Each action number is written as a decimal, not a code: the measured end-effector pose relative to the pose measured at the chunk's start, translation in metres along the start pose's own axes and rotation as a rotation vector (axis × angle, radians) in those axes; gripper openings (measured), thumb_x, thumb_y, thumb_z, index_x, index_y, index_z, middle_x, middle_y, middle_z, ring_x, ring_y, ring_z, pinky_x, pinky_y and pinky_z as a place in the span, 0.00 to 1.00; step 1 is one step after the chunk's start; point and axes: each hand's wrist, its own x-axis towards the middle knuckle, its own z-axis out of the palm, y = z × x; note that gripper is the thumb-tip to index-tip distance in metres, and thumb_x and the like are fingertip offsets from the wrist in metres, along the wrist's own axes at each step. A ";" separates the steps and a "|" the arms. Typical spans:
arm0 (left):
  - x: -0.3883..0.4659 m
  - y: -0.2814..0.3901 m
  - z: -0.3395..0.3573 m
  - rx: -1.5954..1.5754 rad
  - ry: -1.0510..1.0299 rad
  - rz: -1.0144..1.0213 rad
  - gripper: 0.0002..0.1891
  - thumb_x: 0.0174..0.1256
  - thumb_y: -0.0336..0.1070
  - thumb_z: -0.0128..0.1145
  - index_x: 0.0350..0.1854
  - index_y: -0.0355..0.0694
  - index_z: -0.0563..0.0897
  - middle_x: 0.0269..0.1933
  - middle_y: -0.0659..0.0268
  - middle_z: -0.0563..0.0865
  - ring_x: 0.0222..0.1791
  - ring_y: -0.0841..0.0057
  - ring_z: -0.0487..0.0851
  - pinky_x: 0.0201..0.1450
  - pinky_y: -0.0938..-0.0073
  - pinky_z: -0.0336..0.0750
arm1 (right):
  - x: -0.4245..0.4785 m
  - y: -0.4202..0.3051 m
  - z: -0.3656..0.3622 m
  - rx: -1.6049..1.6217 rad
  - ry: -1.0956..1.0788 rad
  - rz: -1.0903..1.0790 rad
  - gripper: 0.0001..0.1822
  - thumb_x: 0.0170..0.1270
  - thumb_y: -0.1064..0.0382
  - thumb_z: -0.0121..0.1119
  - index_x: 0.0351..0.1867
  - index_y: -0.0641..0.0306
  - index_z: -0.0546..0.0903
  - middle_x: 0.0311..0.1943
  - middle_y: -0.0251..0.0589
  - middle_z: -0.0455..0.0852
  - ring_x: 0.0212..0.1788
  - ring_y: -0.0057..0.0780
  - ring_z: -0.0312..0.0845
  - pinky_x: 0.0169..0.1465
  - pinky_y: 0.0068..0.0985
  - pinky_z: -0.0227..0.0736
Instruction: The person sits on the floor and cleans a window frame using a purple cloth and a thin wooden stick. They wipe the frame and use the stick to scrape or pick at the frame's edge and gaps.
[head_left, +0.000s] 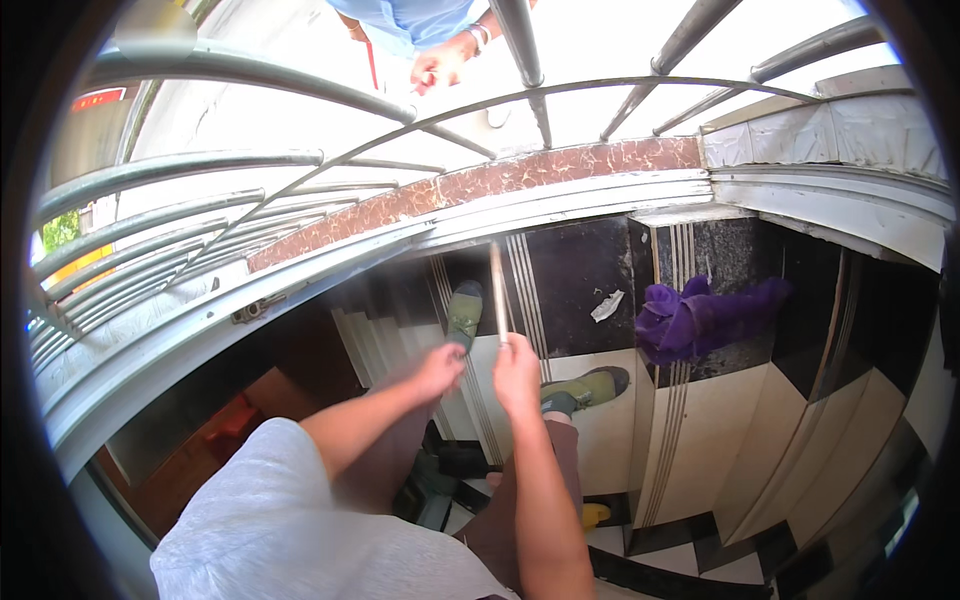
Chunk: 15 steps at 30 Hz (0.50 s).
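Note:
A thin pale stick (498, 292) is gripped near its lower end by my right hand (516, 369). It points away from me, toward the white window frame (570, 204); its far end blurs against the dark tile just below that frame. My left hand (439, 369) is to the left of the stick, with curled fingers. Motion blur hides whether anything is in it. My left shoe (465, 309), green with a dark toe, is just beyond that hand. My right shoe (589, 387) rests on a beige tile to the right of my right hand.
A crumpled purple cloth (694, 319) lies on a black tiled ledge to the right, near a white scrap (607, 306). Tiled steps (705, 562) descend below. Metal bars (255, 75) cross the window opening. Outside stands a person in a blue top (412, 26), hands together.

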 end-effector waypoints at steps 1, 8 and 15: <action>-0.016 -0.001 -0.001 -0.076 -0.002 -0.068 0.18 0.62 0.30 0.48 0.55 0.35 0.68 0.30 0.64 0.80 0.20 0.81 0.77 0.16 0.81 0.71 | 0.008 0.014 0.021 -0.036 0.009 -0.156 0.08 0.65 0.66 0.48 0.40 0.67 0.76 0.19 0.35 0.75 0.16 0.19 0.68 0.18 0.19 0.59; -0.053 -0.023 -0.025 -0.602 -0.158 -0.345 0.16 0.65 0.39 0.48 0.53 0.43 0.69 0.34 0.61 0.81 0.25 0.76 0.79 0.21 0.77 0.71 | 0.071 -0.058 0.082 0.740 -0.468 0.785 0.06 0.64 0.68 0.44 0.32 0.67 0.71 0.15 0.34 0.69 0.13 0.23 0.64 0.13 0.22 0.56; -0.037 -0.008 -0.020 -0.459 -0.109 -0.326 0.14 0.67 0.43 0.47 0.30 0.38 0.74 0.23 0.64 0.79 0.22 0.75 0.78 0.21 0.77 0.71 | 0.092 -0.026 0.072 1.257 -0.150 1.046 0.06 0.62 0.69 0.44 0.26 0.58 0.65 0.12 0.27 0.58 0.10 0.15 0.48 0.12 0.18 0.41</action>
